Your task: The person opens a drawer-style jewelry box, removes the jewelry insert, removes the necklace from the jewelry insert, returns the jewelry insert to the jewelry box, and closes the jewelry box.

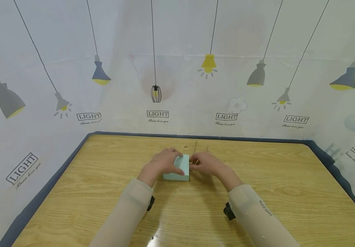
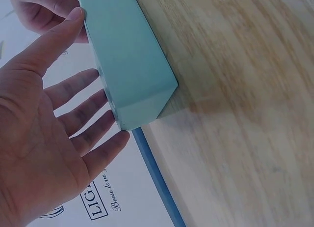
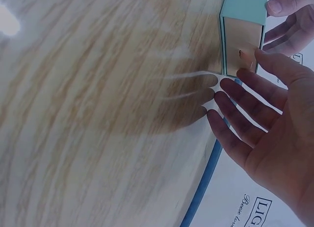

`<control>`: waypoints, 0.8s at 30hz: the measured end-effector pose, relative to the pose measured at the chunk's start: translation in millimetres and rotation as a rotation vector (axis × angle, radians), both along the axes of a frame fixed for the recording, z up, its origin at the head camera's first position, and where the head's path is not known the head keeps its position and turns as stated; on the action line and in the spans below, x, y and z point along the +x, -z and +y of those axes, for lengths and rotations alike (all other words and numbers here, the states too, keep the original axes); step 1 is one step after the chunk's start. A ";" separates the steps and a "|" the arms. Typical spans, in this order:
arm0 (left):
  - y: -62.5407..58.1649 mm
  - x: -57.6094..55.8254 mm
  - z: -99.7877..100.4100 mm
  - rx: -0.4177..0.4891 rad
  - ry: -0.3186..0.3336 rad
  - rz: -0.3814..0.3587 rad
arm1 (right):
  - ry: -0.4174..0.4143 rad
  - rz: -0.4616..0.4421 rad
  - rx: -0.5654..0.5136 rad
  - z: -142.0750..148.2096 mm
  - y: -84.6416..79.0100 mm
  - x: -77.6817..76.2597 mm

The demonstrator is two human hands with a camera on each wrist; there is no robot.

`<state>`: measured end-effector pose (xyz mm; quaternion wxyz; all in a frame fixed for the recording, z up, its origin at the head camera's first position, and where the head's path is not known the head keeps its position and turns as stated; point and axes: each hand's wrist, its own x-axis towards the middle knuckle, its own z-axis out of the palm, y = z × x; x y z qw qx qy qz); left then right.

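Observation:
A pale mint-green box (image 1: 182,168) lies flat on the wooden table, in front of the person. My left hand (image 1: 162,162) rests on its top, thumb at the near edge and fingers toward the far edge. In the left wrist view, that hand's fairly straight fingers (image 2: 78,116) touch the box's upper edge. The right hand (image 1: 207,163) is at the box's right end. There, the right wrist view shows a beige end face (image 3: 240,40) with a small dark-and-orange mark. Right thumb and index fingertips are at this face's edges, spaced apart; the other fingers extend over the table.
The wooden table (image 1: 103,192) has a dark blue border (image 1: 177,136) along its back and sides. Behind it hangs a white wall covering (image 1: 183,79) printed with lamps. Dark wrist devices (image 1: 229,211) sit under both sleeves.

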<state>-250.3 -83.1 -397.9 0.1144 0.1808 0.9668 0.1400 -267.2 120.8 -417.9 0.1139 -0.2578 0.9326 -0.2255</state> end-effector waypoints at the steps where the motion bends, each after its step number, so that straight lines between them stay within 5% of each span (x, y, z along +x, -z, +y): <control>1: -0.1 0.1 0.1 0.001 0.000 0.001 | 0.000 -0.001 -0.001 0.1 0.5 -0.2; 24: -1.8 2.3 -0.1 0.012 -0.011 -0.007 | 0.016 -0.041 -0.049 0.3 1.7 0.9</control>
